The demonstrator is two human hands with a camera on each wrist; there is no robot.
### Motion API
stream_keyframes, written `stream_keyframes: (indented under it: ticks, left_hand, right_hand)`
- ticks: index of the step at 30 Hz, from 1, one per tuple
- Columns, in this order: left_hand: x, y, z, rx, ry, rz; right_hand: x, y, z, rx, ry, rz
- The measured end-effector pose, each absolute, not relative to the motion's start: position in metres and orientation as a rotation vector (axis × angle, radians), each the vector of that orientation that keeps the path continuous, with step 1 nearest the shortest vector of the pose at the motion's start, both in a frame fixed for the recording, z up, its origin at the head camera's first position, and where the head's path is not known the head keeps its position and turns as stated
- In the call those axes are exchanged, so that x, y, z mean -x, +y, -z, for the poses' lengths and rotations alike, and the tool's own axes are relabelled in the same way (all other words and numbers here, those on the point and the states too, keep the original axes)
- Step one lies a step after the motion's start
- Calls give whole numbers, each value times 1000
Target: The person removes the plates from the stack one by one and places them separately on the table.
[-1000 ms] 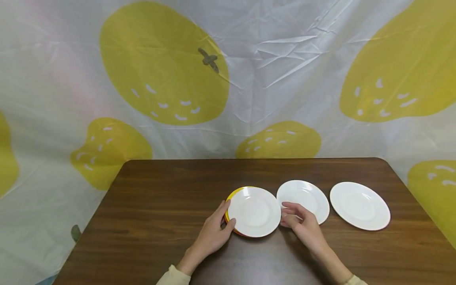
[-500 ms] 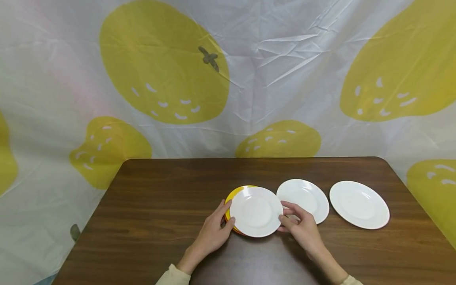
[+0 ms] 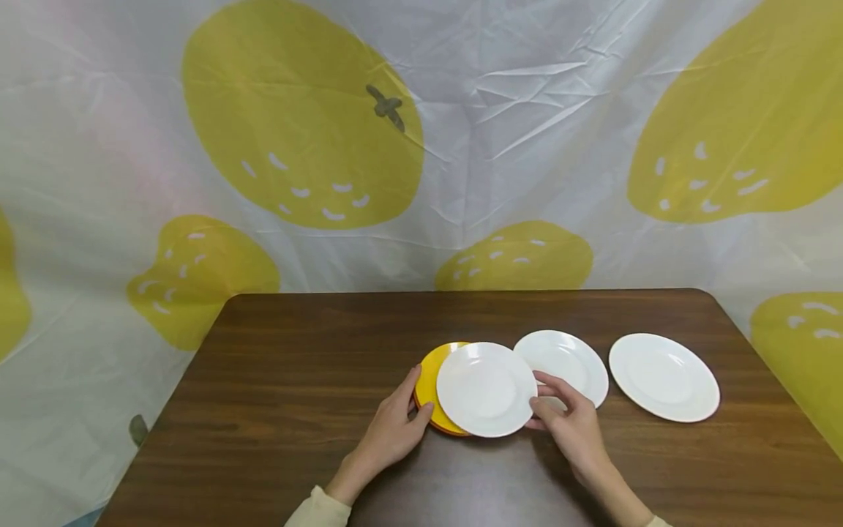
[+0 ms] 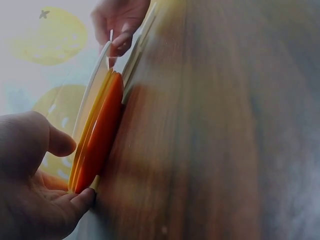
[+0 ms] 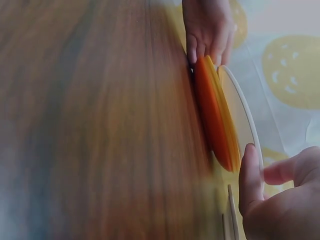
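My right hand point(image 3: 574, 428) pinches the right rim of a white plate point(image 3: 486, 389), thumb on top and fingers below. That plate overlaps a stack whose top is a yellow plate point(image 3: 431, 377), offset to its right. My left hand point(image 3: 391, 428) grips the stack's left edge, thumb at the upper rim and fingers underneath. An orange plate point(image 4: 104, 135) forms the bottom of the stack in the left wrist view. From the right wrist view, the white plate point(image 5: 240, 107) stands tilted away from the yellow rim, with a gap that widens toward my right hand.
A second white plate point(image 3: 574, 359) lies just right of the held one, partly covered by it and my right hand. Farther right lies a third white plate point(image 3: 664, 378). The brown wooden table point(image 3: 296, 351) ends at a fruit-patterned cloth point(image 3: 342, 263) behind.
My right hand has taken hold of the white plate's rim and slid it to the right, uncovering more of the yellow plate. My left hand has stayed at the stack.
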State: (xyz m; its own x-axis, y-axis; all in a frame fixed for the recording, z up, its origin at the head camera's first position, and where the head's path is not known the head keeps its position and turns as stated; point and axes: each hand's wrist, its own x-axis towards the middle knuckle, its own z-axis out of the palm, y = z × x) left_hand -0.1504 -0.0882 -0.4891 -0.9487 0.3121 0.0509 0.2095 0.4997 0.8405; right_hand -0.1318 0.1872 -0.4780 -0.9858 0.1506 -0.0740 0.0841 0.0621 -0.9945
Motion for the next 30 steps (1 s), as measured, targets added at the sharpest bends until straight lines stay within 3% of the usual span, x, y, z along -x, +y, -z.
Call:
stream_keyframes:
  ticks: [30]
  left_hand:
    - [152,-88,491,-463,2605,-1445]
  right_hand:
    - [102,238,478,331,-2201,-2036]
